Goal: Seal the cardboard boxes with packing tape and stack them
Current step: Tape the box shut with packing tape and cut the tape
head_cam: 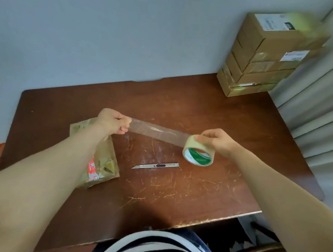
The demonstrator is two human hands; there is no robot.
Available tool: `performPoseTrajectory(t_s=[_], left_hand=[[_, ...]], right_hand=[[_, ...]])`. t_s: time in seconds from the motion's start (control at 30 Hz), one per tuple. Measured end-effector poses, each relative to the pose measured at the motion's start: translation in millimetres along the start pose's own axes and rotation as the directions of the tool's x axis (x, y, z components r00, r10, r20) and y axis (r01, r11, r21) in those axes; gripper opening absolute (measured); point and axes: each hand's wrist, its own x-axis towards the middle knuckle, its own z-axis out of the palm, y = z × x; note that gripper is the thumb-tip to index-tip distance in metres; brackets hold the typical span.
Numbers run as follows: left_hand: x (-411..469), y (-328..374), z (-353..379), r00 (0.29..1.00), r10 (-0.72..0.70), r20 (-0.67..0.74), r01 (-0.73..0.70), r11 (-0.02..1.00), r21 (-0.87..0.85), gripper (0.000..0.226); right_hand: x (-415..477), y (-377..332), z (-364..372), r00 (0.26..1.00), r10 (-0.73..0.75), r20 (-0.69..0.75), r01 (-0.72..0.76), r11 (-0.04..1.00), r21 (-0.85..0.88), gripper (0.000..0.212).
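the brown desk (pixel 177 194) carries everything. at its far right corner, against the wall, stands a stack of boxes (pixel 263 59), closed and piled one on another. at the near left lies a flat parcel (pixel 103 161), partly under the left forearm; i judge it is the next one to seal.

the left hand (pixel 113 121) pinches the free end of a strip of tape (pixel 157 131) between thumb and fingers. the right hand (pixel 217 141) grips the tape roll (pixel 198 152) from above, fingers curled around its rim. the strip is stretched between them in the air, above the desk. a knife (pixel 155 165) lies on the desk just below the strip, with its blade pointing left.

the step in hand seems to be pulling out a length of tape. to do it well, the strip should stay tight and flat, so that it does not fold and stick to itself. the length should be a bit more than the seam of the parcel. it is better to press one end down on the parcel first, smooth it along, and only then cut near the roll.

white labels (pixel 275 22) on the boxes have print too blurred to read. the parcel shows red writing and the inside of the roll has green print; i cannot read either.
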Motion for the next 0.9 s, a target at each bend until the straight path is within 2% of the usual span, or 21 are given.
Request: performPoseTrajectory(t_s=[0.07, 0.1, 0.13, 0.23, 0.3, 0.33, 0.4, 0.47, 0.53, 0.63, 0.73, 0.8, 0.87, 0.9], left_hand=[[3.7, -7.6, -0.1, 0.999, -0.031, -0.013, 0.031, 0.999, -0.008, 0.02], [5.3, -11.1, 0.2, 0.999, -0.039, -0.014, 0.039, 0.999, 0.004, 0.019], [6.6, -14.0, 0.3, 0.999, -0.043, -0.017, 0.043, 0.999, 0.018, 0.016], [9.9, -22.8, 3.3, 0.996, -0.086, -0.026, 0.086, 0.996, 0.002, 0.006], [13.6, -31.0, 8.2, 0.99, -0.142, -0.02, 0.14, 0.986, -0.091, 0.008], [15.3, -33.9, 10.8, 0.985, -0.173, -0.021, 0.168, 0.974, -0.15, 0.01], [19.7, -37.6, 16.5, 0.976, -0.216, -0.021, 0.205, 0.95, -0.237, 0.014], [24.7, -40.4, 20.3, 0.973, -0.232, -0.009, 0.224, 0.948, -0.226, 0.014], [30.9, -44.5, 22.1, 0.97, -0.241, -0.003, 0.238, 0.958, -0.161, 0.015], [34.1, -49.2, 20.3, 0.981, -0.196, -0.007, 0.196, 0.98, 0.024, 0.028], [38.7, -57.6, 20.3, 0.988, -0.15, -0.017, 0.151, 0.983, 0.102, 0.037], [39.5, -57.8, 20.7, 0.988, -0.152, -0.022, 0.153, 0.977, 0.145, 0.033], [38.1, -56.6, 20.9, 0.986, -0.169, 0.0, 0.165, 0.966, 0.199, 0.026], [36.1, -55.4, 20.3, 0.984, -0.178, 0.007, 0.173, 0.965, 0.198, 0.021]], right_hand=[[8.3, 1.4, -2.6, 0.999, 0.025, -0.031, -0.033, 0.95, -0.309, 0.049], [10.8, 0.1, -3.7, 0.998, 0.044, -0.045, -0.058, 0.918, -0.394, 0.051], [13.7, -1.9, -5.7, 0.997, 0.064, -0.047, -0.078, 0.905, -0.418, 0.051], [21.3, -8.3, -8.6, 0.993, 0.111, -0.042, -0.119, 0.935, -0.335, 0.037], [27.8, -15.7, -8.0, 0.993, 0.099, -0.066, -0.117, 0.908, -0.403, 0.02], [30.9, -21.4, -5.7, 0.99, 0.099, -0.096, -0.132, 0.879, -0.458, 0.019], [41.0, -30.9, 4.4, 0.982, 0.11, -0.154, -0.18, 0.795, -0.579, 0.024], [52.6, -40.2, 19.4, 0.976, 0.097, -0.197, -0.209, 0.683, -0.7, 0.026], [60.4, -49.3, 35.5, 0.973, 0.095, -0.209, -0.225, 0.58, -0.783, 0.026], [65.1, -59.2, 54.0, 0.977, 0.065, -0.205, -0.212, 0.445, -0.87, 0.031], [63.9, -57.7, 72.5, 0.973, -0.146, -0.181, -0.139, 0.26, -0.955, 0.042], [53.6, -52.1, 93.5, 0.964, -0.248, -0.1, -0.015, 0.323, -0.946, 0.054], [33.7, -49.1, 121.7, 0.978, -0.208, 0.006, 0.106, 0.475, -0.873, 0.059], [25.4, -46.8, 135.2, 0.986, -0.164, 0.039, 0.121, 0.526, -0.842, 0.06]])
